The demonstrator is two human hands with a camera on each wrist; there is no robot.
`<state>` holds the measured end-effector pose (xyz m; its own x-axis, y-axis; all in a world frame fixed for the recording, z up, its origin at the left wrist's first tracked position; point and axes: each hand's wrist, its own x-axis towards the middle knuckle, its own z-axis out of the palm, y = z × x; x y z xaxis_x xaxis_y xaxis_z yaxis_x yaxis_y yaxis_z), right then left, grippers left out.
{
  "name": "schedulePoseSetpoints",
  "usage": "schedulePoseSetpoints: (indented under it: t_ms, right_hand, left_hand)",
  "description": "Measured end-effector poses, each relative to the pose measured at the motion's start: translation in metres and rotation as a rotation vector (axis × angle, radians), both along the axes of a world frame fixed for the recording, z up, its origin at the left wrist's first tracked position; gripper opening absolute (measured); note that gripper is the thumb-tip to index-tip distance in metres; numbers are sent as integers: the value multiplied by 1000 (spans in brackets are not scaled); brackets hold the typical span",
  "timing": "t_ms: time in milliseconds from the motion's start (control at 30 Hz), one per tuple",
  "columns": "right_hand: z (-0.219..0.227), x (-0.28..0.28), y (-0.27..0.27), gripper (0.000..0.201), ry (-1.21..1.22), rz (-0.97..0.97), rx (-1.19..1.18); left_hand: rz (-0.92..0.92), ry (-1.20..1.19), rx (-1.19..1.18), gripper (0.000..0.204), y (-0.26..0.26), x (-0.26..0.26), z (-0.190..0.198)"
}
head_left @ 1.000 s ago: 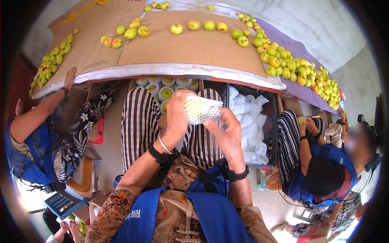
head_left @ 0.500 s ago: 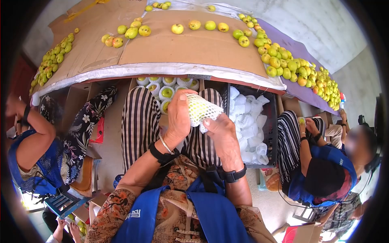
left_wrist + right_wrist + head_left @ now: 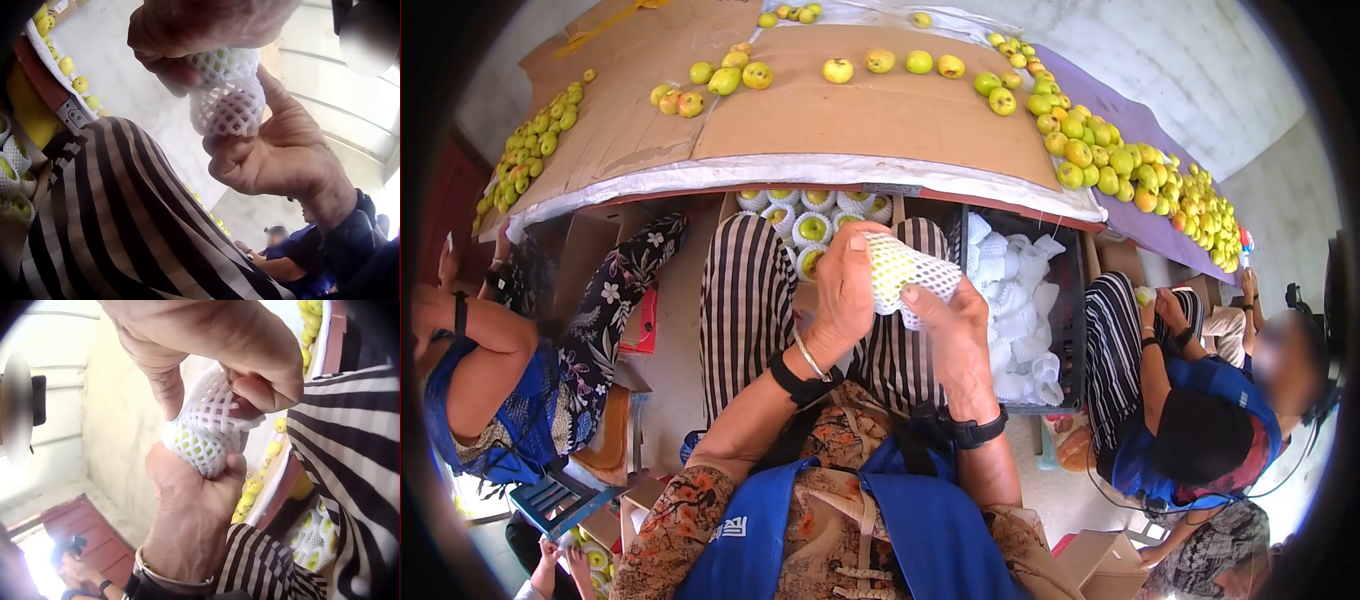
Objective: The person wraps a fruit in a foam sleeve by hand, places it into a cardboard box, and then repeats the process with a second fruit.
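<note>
Between the two hands, over the lap, is a green apple in a white foam net [image 3: 892,268]. The left hand [image 3: 843,290] grips the apple end, its fingers curled round the net. With thumb and fingers, the right hand [image 3: 960,335] pinches the loose end of the net. In the left wrist view the net's loose end [image 3: 231,109] shows an open mesh at the right hand [image 3: 287,153]. From the right wrist, green apple skin shows through the net [image 3: 199,447] beside the left hand [image 3: 194,506].
Netted apples [image 3: 811,228] fill a box under the table edge. A black crate [image 3: 1075,330] of white foam nets [image 3: 1012,310] stands right of the knees. Loose apples [image 3: 1120,160] lie on the cardboard-covered table [image 3: 830,125]. People sit at the left [image 3: 490,370] and right [image 3: 1200,420].
The right hand has shifted its grip on the net's loose end, which now stretches out longer over its fingers. The person at the left has drawn an arm back from the table.
</note>
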<state>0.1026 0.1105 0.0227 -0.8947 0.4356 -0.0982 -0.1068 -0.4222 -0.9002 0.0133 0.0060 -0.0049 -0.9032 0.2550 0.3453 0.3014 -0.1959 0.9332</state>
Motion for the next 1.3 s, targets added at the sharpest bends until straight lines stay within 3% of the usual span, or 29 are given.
schedulePoseSetpoints:
  t_ms: [100, 200, 233, 333, 433, 533, 633, 833, 933, 1033, 1167, 1300]
  right_hand:
    - [0, -1, -3, 22, 79, -142, 142]
    - [-4, 3, -6, 20, -78, -337, 813]
    - [-8, 1, -7, 23, -15, -414, 984]
    - [-2, 1, -11, 22, 6, -476, 1294]
    - [6, 4, -18, 26, 14, -433, 1317]
    - [10, 8, -19, 29, 73, -427, 1543]
    - [19, 11, -21, 34, 90, -341, 1607]
    - [7, 8, -18, 39, 123, -71, 1188]
    - [8, 6, -17, 43, 80, -68, 1225]
    - [18, 5, -18, 45, -11, -90, 1276]
    - [12, 1, 1, 44, 126, -86, 1320]
    - [29, 4, 14, 35, -49, 162, 714]
  left_hand:
    - [6, 14, -54, 51, 0, 1, -1]
    - [43, 19, -78, 42, 1, 3, 4]
    - [59, 20, -87, 38, 1, 4, 5]
    - [91, 40, -128, 33, 3, 5, 4]
    - [155, 87, -151, 33, 4, 1, 1]
    - [172, 91, -144, 32, 2, -2, 0]
    - [186, 87, -161, 32, 4, -4, -5]
    - [138, 47, -191, 35, 1, -4, -1]
    - [1, 3, -178, 42, -4, -7, -1]
    - [-159, 106, -204, 52, -11, -8, 5]
    - [-203, 225, -333, 62, -13, -11, 15]
    - [-387, 6, -267, 58, -18, -19, 13]
